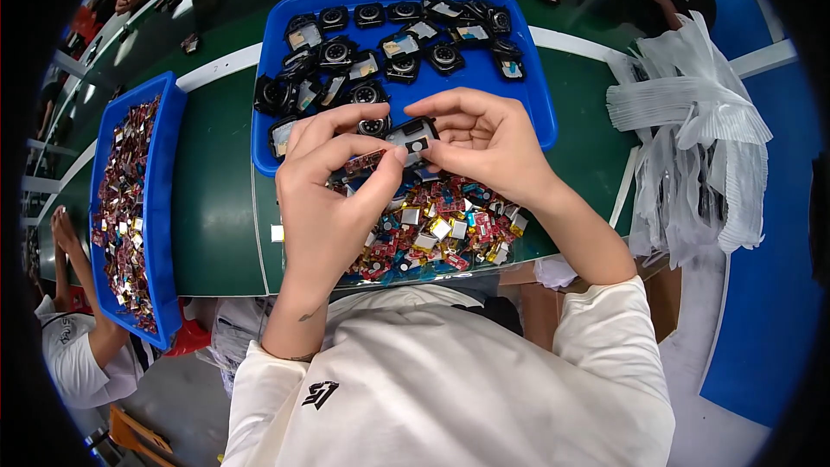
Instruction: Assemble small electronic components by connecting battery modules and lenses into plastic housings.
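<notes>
My right hand (488, 143) pinches a black smartwatch case (413, 133) by its right side, its inner face tilted up toward me. My left hand (322, 177) is closed with a small red circuit board (364, 162) between its fingers and thumb, close against the case's left side. Whether the board is joined to the case I cannot make out. Just below both hands lies a heap of red circuit boards and silvery battery cells (439, 229) with yellow edges. Behind the hands, a blue tray (534, 78) holds several black watch cases (337, 53), some face up, some turned over.
A long blue bin (169, 199) full of similar boards and cells stands on the left of the green table (216, 199). White foam packing sleeves (692, 121) hang at the right. Other people work at the left and across the table.
</notes>
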Available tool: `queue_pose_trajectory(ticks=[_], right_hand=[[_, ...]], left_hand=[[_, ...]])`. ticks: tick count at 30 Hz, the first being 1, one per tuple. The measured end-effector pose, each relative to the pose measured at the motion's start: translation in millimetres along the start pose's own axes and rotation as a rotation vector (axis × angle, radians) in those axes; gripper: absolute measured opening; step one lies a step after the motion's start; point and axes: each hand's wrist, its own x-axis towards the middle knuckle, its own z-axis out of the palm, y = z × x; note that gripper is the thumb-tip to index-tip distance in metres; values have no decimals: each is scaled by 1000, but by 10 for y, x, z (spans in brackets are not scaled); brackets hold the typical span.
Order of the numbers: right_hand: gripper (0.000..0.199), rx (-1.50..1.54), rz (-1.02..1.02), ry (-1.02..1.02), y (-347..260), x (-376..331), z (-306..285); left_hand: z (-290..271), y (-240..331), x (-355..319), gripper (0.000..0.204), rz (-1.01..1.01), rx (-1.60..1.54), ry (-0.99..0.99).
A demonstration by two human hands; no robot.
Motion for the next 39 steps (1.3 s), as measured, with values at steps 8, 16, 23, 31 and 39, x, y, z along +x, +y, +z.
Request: queue_pose_trajectory(ticks=[8, 16, 23, 31, 39], right_hand=[[27, -39, -34, -2, 1, -43, 54], [24, -65, -68, 31, 43, -66, 83], [19, -73, -134, 84, 81, -78, 126], [16, -68, -163, 104, 96, -79, 142], [15, -27, -153, 83, 117, -88, 131]], left_hand=[[41, -55, -3, 6, -17, 89, 21], [67, -58, -4, 6, -4, 96, 43], [119, -52, -20, 6, 75, 174, 96], [130, -35, -42, 5, 89, 182, 114], [134, -25, -79, 5, 67, 133, 99]])
